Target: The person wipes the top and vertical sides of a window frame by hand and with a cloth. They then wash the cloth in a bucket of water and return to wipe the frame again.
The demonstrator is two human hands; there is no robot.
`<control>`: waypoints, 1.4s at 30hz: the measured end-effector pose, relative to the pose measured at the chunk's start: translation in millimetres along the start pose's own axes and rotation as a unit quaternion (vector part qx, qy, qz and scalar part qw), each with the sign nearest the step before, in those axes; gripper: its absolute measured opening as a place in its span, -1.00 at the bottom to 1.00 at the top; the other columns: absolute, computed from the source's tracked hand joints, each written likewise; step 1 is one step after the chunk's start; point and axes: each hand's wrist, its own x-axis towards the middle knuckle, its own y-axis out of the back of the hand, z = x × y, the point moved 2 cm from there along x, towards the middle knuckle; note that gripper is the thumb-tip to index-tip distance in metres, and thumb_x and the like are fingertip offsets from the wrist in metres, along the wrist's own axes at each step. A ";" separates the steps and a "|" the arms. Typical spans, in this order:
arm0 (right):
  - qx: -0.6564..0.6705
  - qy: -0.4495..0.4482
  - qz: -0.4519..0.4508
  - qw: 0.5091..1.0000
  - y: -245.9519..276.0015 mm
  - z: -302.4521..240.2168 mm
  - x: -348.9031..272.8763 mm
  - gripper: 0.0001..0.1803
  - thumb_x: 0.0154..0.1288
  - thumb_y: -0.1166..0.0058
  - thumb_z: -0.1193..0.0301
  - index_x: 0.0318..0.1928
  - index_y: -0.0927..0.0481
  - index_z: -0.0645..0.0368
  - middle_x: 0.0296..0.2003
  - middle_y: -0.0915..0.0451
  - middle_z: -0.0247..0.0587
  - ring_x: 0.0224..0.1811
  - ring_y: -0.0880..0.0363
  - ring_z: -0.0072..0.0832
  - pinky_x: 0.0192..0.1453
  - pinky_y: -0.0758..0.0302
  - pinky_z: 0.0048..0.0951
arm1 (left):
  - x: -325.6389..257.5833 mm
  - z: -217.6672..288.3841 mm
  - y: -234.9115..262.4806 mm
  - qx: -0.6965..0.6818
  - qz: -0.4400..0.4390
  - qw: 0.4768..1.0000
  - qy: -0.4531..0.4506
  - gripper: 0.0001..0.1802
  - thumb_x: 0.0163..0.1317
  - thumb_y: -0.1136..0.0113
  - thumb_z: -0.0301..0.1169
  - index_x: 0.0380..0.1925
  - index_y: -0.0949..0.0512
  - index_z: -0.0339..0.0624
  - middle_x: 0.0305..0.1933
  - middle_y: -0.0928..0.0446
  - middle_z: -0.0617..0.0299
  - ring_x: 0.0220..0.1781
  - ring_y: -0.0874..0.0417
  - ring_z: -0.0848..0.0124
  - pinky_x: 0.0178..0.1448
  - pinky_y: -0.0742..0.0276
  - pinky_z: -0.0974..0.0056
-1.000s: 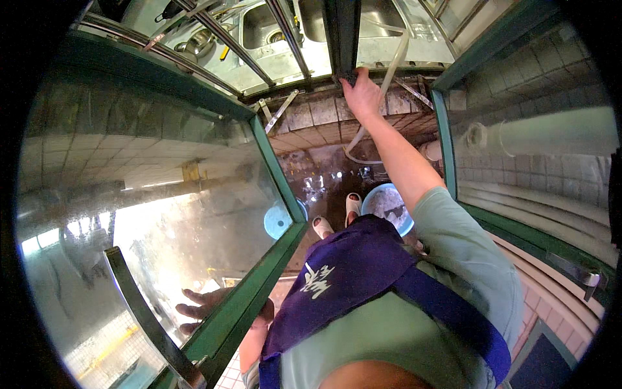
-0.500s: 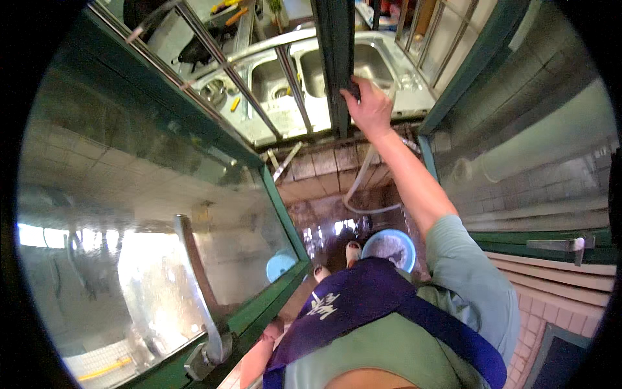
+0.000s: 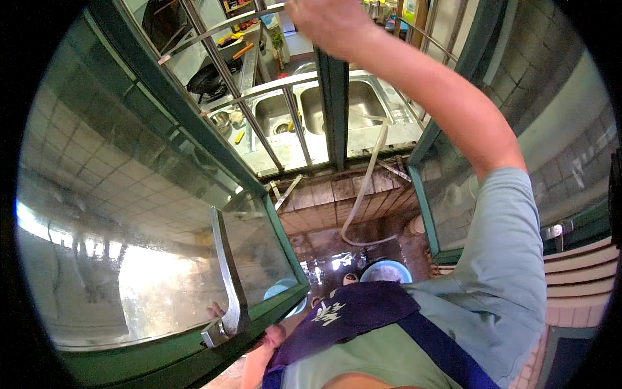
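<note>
Btwn two open sashes, dark green window post [image 3: 335, 123] stands upright at centre, its top end hidden behind R hand [image 3: 334, 29]. R hand is up at the top edge of view, fingers curled, partly cut off; can't tell if they grip the post or hold anything. R forearm crosses in front of the bars & bench side. L hand [image 3: 275, 335] is low down at the edge of L sash [image 3: 282, 243], partly hidden by its green frame; some fingers show thru the glass, slightly spread, grip can't be told. Silver handle [image 3: 228, 279] sits on that sash nr L hand. R sash [image 3: 424, 220] is on the other side, also open.

Behind post & metal bars [image 3: 295, 120]: steel bench [image 3: 317, 149] w/ double sink [image 3: 366, 97]; black wok [image 3: 208, 81] further back, L. Pale hose [image 3: 363, 194] hangs from sink area to wet floor [image 3: 405, 249]. Blue basin [image 3: 385, 272] w/ whitish contents stands nr the feet.
</note>
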 end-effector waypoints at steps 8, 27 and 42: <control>0.142 0.259 -0.370 0.881 -51.5 -149.5 -150.8 -0.77 0.17 -0.10 0.38 -0.21 -0.71 0.17 -0.16 -0.68 -0.18 0.16 -0.47 -0.23 0.33 -0.24 -0.25 | 18.1 -5.5 11.7 -0.003 0.029 0.999 -0.014 -0.78 0.05 -0.21 -0.33 -0.37 -0.36 -0.04 -0.31 -0.35 0.13 -0.26 -0.44 0.18 -0.14 -0.36 0.01; 0.102 0.353 -0.372 0.853 -77.4 -207.4 -204.4 -0.85 0.21 -0.16 0.27 -0.36 -0.68 0.04 -0.48 -0.58 -0.46 -0.29 -0.44 -0.50 -0.09 -0.23 -0.49 | -35.4 6.4 54.5 -0.035 0.005 0.999 0.026 -0.67 0.03 -0.26 -0.35 -0.25 -0.33 -0.03 -0.19 -0.31 0.10 -0.16 -0.41 0.16 -0.05 -0.34 -0.01; 0.165 0.372 -0.476 0.780 -96.6 -238.5 -217.3 -0.87 0.13 -0.15 0.37 -0.50 -0.67 0.11 -0.42 -0.63 -0.29 -0.21 -0.47 -0.40 0.03 -0.33 -0.39 | -48.4 21.2 78.6 -0.059 0.032 0.996 0.057 -0.57 0.02 -0.30 -0.37 -0.15 -0.30 -0.02 -0.10 -0.29 0.08 -0.09 -0.39 0.14 0.02 -0.33 -0.03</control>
